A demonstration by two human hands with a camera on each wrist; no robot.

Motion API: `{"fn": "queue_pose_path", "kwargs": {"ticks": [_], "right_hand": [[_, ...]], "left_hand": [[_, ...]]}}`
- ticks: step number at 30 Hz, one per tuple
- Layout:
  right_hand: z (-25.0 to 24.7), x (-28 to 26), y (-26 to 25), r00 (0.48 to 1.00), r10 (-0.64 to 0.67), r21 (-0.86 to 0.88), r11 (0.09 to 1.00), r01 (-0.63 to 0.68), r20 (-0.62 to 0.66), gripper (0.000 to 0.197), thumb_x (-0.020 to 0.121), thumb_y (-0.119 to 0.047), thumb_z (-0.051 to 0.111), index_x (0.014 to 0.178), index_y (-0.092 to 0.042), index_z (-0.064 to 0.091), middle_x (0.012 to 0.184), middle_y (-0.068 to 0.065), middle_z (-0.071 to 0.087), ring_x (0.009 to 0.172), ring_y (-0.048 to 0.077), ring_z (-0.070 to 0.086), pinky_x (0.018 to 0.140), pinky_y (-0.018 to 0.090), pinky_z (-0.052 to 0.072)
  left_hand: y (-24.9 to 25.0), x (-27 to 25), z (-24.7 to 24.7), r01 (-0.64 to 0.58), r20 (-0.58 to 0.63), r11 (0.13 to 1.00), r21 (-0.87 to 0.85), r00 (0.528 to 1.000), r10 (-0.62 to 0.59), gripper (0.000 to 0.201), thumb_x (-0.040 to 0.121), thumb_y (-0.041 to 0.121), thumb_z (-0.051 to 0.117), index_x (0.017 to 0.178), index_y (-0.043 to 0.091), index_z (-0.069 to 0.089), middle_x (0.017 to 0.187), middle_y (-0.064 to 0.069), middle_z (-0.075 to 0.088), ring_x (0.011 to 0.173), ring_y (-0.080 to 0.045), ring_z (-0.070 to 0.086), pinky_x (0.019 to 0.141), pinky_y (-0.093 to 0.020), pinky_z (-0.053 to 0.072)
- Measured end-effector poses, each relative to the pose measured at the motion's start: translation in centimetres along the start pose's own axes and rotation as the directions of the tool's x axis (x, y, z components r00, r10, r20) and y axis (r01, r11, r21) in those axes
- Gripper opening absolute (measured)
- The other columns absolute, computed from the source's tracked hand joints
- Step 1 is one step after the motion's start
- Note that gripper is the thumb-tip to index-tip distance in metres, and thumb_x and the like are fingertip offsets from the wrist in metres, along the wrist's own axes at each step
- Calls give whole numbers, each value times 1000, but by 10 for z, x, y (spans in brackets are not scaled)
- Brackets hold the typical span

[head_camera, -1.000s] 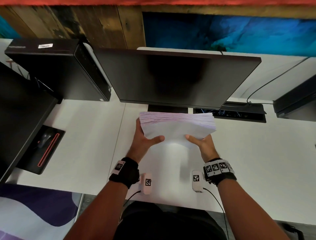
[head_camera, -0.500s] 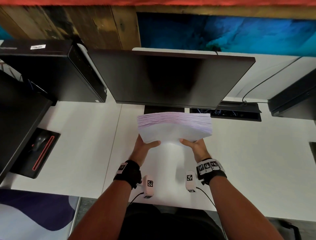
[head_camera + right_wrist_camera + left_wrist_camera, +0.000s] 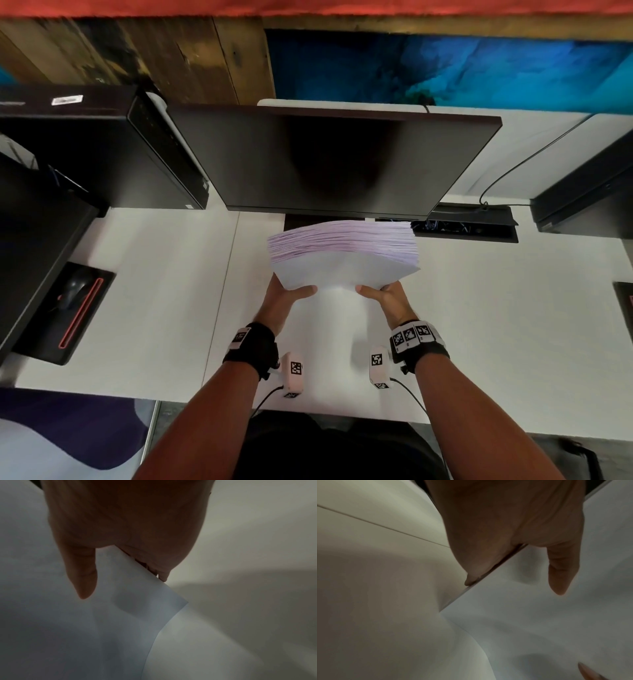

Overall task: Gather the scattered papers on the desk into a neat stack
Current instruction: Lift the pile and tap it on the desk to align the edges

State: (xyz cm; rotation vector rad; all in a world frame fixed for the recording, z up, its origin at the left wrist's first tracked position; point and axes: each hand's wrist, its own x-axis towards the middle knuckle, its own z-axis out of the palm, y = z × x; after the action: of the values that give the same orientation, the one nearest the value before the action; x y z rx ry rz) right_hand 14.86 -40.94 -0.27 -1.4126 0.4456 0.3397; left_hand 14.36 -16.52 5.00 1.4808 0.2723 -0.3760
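Observation:
A thick stack of white papers (image 3: 342, 260) stands on edge above the white desk (image 3: 154, 291), just in front of the monitor, its top edges fanned and tinted pink. My left hand (image 3: 291, 296) grips the stack's lower left corner, thumb across the near face. My right hand (image 3: 383, 296) grips the lower right corner the same way. In the left wrist view the thumb (image 3: 559, 574) lies on the sheet (image 3: 530, 615), fingers behind it. In the right wrist view the thumb (image 3: 84, 577) presses the paper (image 3: 120, 615). The far side of the stack is hidden.
A dark monitor (image 3: 335, 164) stands right behind the stack. A black computer case (image 3: 96, 147) is at back left, a mouse (image 3: 77, 286) on a black pad (image 3: 51, 335) at left, a cable box (image 3: 469, 228) at back right, another black unit (image 3: 589, 202) at far right.
Both hands have slid down to the stack's lower corners, so more of the stack stands above them. The stack stays in front of the monitor.

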Motion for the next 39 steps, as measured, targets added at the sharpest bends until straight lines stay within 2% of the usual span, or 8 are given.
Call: {"fn": "queue_pose_path", "kwargs": {"ticks": [4, 11, 16, 23, 27, 32, 36, 39], "right_hand": [[-2, 4, 3, 1000, -14, 4, 1000, 14, 6, 57, 83, 8, 80, 133, -16, 64, 123, 1, 78, 113, 15, 73, 96, 28, 55], [0, 7, 12, 1000, 4, -7, 1000, -4, -4, 71, 79, 7, 82, 141, -17, 57, 131, 2, 74, 124, 22, 68, 105, 38, 52], [0, 5, 12, 1000, 24, -41, 999, -24, -12, 72, 66, -18, 91, 133, -15, 66, 123, 1, 78, 118, 22, 72, 111, 46, 51], [-3, 5, 9, 1000, 13, -25, 1000, -13, -3, 71, 68, -18, 90, 134, -17, 65, 123, 0, 78, 119, 22, 72, 107, 41, 52], [-7, 4, 9, 999, 28, -48, 998, -29, -20, 48, 80, -5, 86, 123, -21, 71, 116, -2, 81, 112, 19, 75, 105, 40, 52], [-6, 3, 11, 995, 21, 20, 1000, -19, -102, 83, 68, -18, 92, 143, -19, 56, 128, 3, 76, 117, 20, 72, 102, 38, 53], [0, 2, 13, 998, 39, -21, 999, -40, -57, 58, 83, -3, 83, 137, -14, 63, 122, 1, 78, 103, 4, 75, 96, 31, 53], [-2, 4, 15, 991, 25, 15, 1000, -24, -130, 70, 78, -8, 85, 142, -19, 57, 125, -1, 76, 110, 10, 73, 97, 31, 54]], "left_hand": [[1, 1, -2, 15, 1, 1000, 0, 1000, -15, 67, 73, 11, 80, 135, 23, 58, 124, -1, 72, 119, -21, 67, 102, -45, 55], [1, 0, 2, -6, 5, 1000, 18, 1000, 6, 70, 74, 9, 80, 139, 18, 56, 132, -8, 69, 125, -26, 64, 109, -56, 49], [5, -4, 4, -9, 15, 1000, 8, 1000, 9, 66, 74, 11, 80, 136, 19, 58, 127, -6, 71, 119, -21, 66, 109, -57, 48], [27, -5, -6, -107, -8, 994, 14, 994, 107, 68, 72, 18, 84, 135, 23, 59, 126, -3, 70, 121, -22, 66, 106, -55, 51], [35, -2, -3, -142, -16, 990, 4, 990, 142, 54, 80, 4, 78, 118, 40, 69, 115, 4, 75, 111, -15, 71, 101, -50, 56], [29, 1, -3, -103, -33, 995, -8, 994, 103, 48, 81, 3, 78, 119, 31, 69, 113, -1, 76, 108, -18, 72, 102, -53, 55], [30, 4, -3, -102, -21, 994, -24, 995, 102, 45, 83, 2, 76, 120, 28, 71, 117, -7, 75, 111, -24, 72, 102, -55, 54], [29, 5, -5, -95, -25, 995, -21, 995, 95, 46, 83, 4, 77, 124, 23, 69, 118, -9, 75, 113, -26, 71, 103, -58, 53]]}}
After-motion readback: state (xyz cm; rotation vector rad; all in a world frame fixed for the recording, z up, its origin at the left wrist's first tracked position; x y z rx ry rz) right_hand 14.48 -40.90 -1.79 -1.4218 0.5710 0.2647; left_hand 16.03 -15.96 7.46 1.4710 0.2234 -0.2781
